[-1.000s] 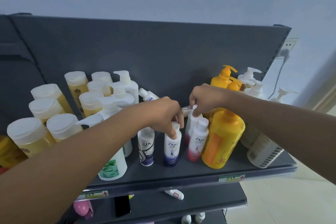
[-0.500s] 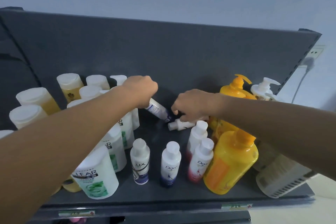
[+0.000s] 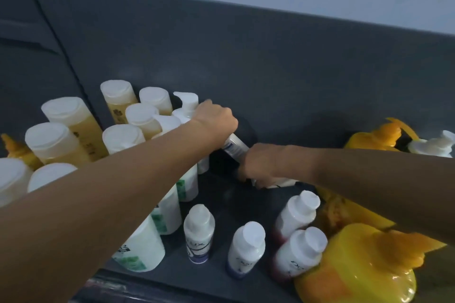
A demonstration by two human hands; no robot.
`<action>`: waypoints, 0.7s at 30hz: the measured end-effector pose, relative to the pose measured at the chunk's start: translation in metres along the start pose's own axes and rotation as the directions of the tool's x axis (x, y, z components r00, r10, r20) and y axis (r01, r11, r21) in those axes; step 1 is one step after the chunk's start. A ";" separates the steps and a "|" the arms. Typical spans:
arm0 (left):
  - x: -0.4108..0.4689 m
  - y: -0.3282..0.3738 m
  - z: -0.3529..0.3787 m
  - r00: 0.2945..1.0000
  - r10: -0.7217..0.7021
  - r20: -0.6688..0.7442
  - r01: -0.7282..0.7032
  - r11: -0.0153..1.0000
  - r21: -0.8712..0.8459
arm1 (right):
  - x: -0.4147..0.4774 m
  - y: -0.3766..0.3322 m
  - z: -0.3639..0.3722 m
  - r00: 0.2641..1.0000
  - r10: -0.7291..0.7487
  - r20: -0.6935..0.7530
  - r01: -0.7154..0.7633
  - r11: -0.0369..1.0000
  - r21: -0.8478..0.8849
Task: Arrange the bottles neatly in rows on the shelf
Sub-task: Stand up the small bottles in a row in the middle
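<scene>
Roughly halfway, I judge: the amber bottles [image 3: 61, 140] with frosted caps and the white pump bottles [image 3: 172, 214] stand in rows toward the shelf's [image 3: 221, 206] left edge, and four small white bottles [image 3: 247, 248] stand near its front edge. My left hand [image 3: 216, 120] is closed around a tilted white tube [image 3: 235, 145] by the back panel. My right hand [image 3: 261, 165] is curled over a white bottle [image 3: 283, 182] lying there. The yellow pump bottles [image 3: 357, 268] crowd the right side, unsorted.
</scene>
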State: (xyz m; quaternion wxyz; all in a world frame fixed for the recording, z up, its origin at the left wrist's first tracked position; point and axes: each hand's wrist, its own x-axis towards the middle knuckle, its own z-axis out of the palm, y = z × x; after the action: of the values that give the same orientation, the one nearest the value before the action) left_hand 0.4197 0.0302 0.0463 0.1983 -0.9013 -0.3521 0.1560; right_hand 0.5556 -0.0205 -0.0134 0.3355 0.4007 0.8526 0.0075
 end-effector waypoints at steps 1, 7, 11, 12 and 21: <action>0.000 0.000 0.001 1.000 -0.007 -0.007 0.007 1.000 0.002 | 0.003 -0.001 0.002 1.000 -0.016 0.002 0.016 1.000 -0.025; 0.005 0.000 0.009 0.999 0.010 -0.042 -0.011 1.000 -0.009 | 0.011 -0.007 0.010 0.993 -0.104 0.050 0.113 0.962 -0.249; 0.005 -0.001 0.008 0.995 0.047 -0.084 -0.049 0.999 -0.013 | 0.008 -0.009 0.015 0.991 -0.112 0.074 0.130 0.941 -0.312; 0.004 -0.002 0.007 0.994 0.053 -0.097 -0.056 0.998 -0.025 | 0.006 -0.010 0.015 0.993 -0.091 0.074 0.108 0.954 -0.281; -0.006 0.003 -0.015 0.966 0.176 -0.190 -0.225 0.935 -0.276 | -0.068 0.009 -0.039 0.938 0.329 0.110 -0.341 0.933 0.119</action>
State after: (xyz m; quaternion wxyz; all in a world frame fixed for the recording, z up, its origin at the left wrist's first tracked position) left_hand 0.4238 0.0202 0.0584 0.0725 -0.9617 -0.2601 0.0475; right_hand 0.5704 -0.0510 0.0577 0.3383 0.5619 0.7548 -0.0113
